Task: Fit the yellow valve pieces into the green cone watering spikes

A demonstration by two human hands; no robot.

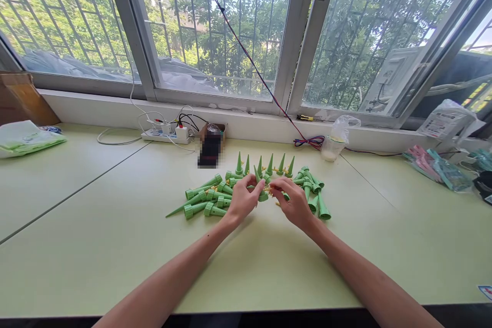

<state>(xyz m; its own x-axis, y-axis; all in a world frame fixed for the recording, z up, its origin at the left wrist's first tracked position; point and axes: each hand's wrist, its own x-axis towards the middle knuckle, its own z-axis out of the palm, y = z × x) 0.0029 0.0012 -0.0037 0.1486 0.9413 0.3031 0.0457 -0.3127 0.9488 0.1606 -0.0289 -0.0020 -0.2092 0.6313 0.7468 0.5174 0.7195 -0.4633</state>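
Note:
My left hand [245,198] is closed on a green plastic watering spike [263,197], its point tilted up past my fingers. My right hand [291,198] pinches a small yellow valve piece [270,190] close against the spike's side; whether it sits in the spike I cannot tell. Behind both hands stands a row of upright green spikes [269,165], several with yellow pieces at their sides. To the left lies a pile of capped green spikes [199,209]. More green pieces [323,210] lie to the right of my right hand.
A power strip [166,135] with plugs and cables sits by the windowsill, near a pixelated dark object [209,149]. A clear plastic cup [332,147] and coiled wire [312,142] are at the back. Plastic bags lie at the far left [31,138] and far right [438,166].

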